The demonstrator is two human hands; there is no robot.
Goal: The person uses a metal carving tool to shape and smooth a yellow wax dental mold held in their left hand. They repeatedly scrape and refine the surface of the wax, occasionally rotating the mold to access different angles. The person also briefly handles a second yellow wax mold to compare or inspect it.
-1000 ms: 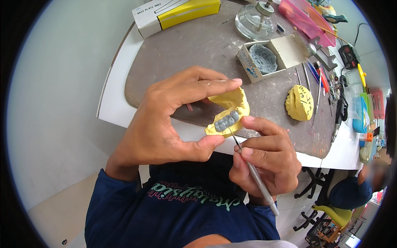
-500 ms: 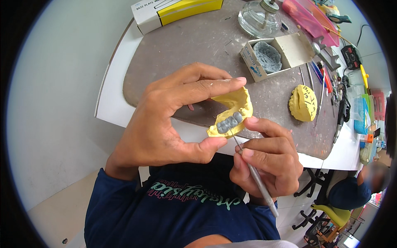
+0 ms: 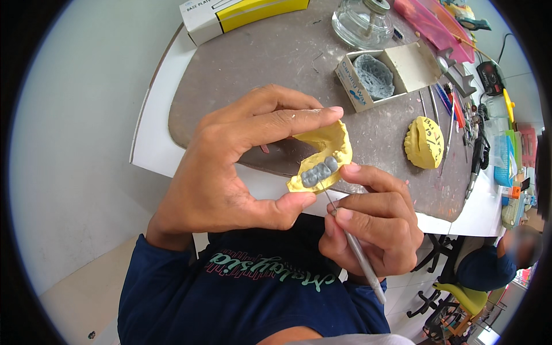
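Observation:
My left hand [image 3: 230, 155] grips a yellow plaster dental model [image 3: 325, 138] by its two ends, fingers on the far end and thumb on the near one. Along the model's near side sits a row of grey wax teeth [image 3: 318, 172]. Pinched like a pen in my right hand [image 3: 376, 221] is a slim metal wax carver [image 3: 362, 259]. Its thin tip touches or nearly touches the lower edge of the grey teeth. The right forefinger rests against the model's right side.
On the brown-topped table [image 3: 241, 63] lie an open carton of grey wax [image 3: 374, 77], a glass spirit lamp [image 3: 362, 26], a second yellow model [image 3: 424, 142] and a white-yellow box [image 3: 247, 17]. Tools and a pink tray [image 3: 434, 29] line the right side. A person [image 3: 489, 267] sits beyond.
Both hands, the model and the carver hold almost the same place. The view of the table has shifted very slightly.

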